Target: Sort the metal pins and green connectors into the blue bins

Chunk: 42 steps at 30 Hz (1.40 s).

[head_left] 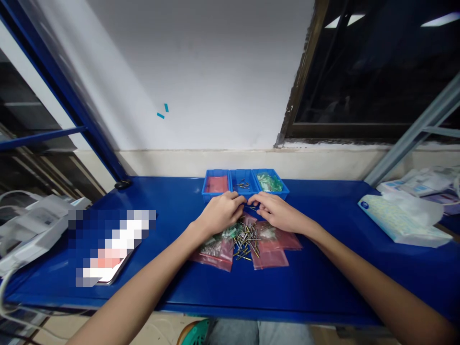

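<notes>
Just in front of the blue bins, my left hand (225,211) has its fingers curled in, thumb side toward the middle. Across a small gap, my right hand (275,210) also bends its fingers inward. Whatever either hand pinches is too small to make out. A thin metal pin (250,207) shows between the fingertips. Below the hands lies a loose pile of metal pins (246,239), silver and brass-coloured. Pink zip bags (271,259) lie right of the pile, and another pink bag (223,256) with clear and green pieces lies left, partly under my left hand.
Three joined blue bins hold pink bags (217,184), a few pins (242,185) and green-and-clear pieces (269,182). A tissue box (398,225) stands right, a blurred-out phone (118,254) lies left, and white equipment with cables (36,230) sits at the far left of the blue table (323,278).
</notes>
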Each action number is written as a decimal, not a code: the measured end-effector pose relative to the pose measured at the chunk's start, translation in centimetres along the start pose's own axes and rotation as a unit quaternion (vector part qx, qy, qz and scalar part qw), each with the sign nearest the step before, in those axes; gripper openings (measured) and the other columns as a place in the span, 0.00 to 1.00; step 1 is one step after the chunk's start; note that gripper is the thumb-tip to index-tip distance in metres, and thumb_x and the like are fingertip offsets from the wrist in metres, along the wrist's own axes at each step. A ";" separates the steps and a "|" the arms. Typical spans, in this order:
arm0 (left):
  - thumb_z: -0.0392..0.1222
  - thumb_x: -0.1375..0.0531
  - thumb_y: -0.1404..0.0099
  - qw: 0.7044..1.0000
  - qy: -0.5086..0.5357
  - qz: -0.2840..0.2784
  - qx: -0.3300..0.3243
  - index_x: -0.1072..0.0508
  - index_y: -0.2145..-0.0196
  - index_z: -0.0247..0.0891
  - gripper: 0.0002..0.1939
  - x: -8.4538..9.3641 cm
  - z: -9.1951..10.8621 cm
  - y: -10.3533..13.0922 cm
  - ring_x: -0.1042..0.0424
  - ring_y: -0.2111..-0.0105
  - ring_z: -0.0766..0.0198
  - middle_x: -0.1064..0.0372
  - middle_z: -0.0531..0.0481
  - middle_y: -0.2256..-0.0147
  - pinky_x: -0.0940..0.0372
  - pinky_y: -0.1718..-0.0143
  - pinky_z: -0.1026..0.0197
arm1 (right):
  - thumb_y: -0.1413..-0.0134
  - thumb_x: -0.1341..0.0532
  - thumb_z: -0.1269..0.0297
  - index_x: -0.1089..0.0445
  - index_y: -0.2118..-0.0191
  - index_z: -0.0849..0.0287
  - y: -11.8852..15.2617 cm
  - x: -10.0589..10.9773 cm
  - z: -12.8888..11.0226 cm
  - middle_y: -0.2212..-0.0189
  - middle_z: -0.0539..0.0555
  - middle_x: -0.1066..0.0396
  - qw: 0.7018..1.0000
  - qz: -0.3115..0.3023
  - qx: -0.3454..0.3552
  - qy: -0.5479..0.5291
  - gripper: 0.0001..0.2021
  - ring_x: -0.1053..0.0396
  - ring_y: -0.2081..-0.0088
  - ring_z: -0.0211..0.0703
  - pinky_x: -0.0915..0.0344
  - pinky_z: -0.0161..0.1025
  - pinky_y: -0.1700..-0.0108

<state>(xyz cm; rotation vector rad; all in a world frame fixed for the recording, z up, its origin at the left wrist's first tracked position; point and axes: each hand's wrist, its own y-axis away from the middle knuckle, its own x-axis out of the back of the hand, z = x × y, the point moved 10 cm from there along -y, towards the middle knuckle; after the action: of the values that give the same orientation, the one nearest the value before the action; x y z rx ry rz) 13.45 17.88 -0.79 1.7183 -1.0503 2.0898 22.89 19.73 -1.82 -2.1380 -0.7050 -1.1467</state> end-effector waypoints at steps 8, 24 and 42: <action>0.41 0.47 0.27 0.999 0.016 0.015 -0.024 0.25 0.49 0.38 0.14 -0.3 0.0 0.1 0.27 0.61 0.58 0.29 0.44 0.60 0.32 0.63 0.58 | 0.42 0.44 0.75 0.33 0.51 0.56 -0.4 1.3 -0.7 0.59 0.54 0.32 0.991 0.059 -0.019 -0.120 0.15 0.31 0.65 0.38 0.33 0.40 0.59; 0.43 0.48 0.26 0.999 0.010 0.033 0.020 0.23 0.58 0.37 0.14 1.0 -0.9 0.0 0.26 0.66 0.62 0.28 0.46 0.65 0.35 0.67 0.62 | 0.36 0.44 0.69 0.27 0.66 0.59 -0.6 1.3 -1.3 0.68 0.53 0.25 0.997 0.069 -0.017 -0.021 0.09 0.31 0.66 0.39 0.40 0.38 0.61; 0.39 0.49 0.25 0.994 0.071 0.085 -0.020 0.27 0.53 0.35 0.12 2.1 0.6 0.2 0.27 0.60 0.62 0.31 0.44 0.57 0.30 0.58 0.59 | 0.35 0.46 0.58 0.31 0.70 0.59 -0.5 0.9 0.0 0.73 0.52 0.29 0.976 0.073 -0.075 -0.191 0.15 0.33 0.71 0.39 0.37 0.38 0.67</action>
<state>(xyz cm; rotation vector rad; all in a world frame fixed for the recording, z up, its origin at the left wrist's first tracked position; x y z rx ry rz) 13.22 16.81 1.08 1.4834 -1.2230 2.2390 22.97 20.27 -0.87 -2.5275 -0.6277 -0.7363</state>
